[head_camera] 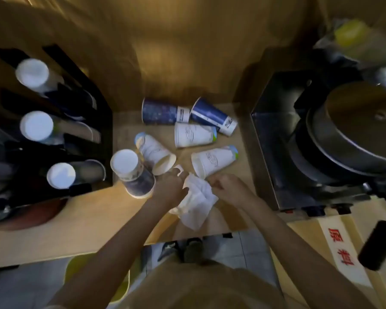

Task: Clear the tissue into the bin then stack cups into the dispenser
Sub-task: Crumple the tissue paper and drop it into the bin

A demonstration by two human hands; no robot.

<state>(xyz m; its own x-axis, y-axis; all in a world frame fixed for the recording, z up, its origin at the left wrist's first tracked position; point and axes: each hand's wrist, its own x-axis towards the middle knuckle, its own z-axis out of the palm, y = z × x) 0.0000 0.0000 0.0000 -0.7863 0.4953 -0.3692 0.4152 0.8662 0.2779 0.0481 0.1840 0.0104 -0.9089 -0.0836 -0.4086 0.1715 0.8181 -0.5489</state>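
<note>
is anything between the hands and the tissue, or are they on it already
Nothing visible stands between them. The left hand is already on the white tissue at its left edge, and the right hand is at its upper right corner. The nearest fallen cup lies just beyond the tissue, not in the way.

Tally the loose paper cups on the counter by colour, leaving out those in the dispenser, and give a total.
Blue cups lying on their sides: 2
White cups lying on their sides: 3
Upside-down cup stack, blue-and-white: 1
Total: 6
</note>
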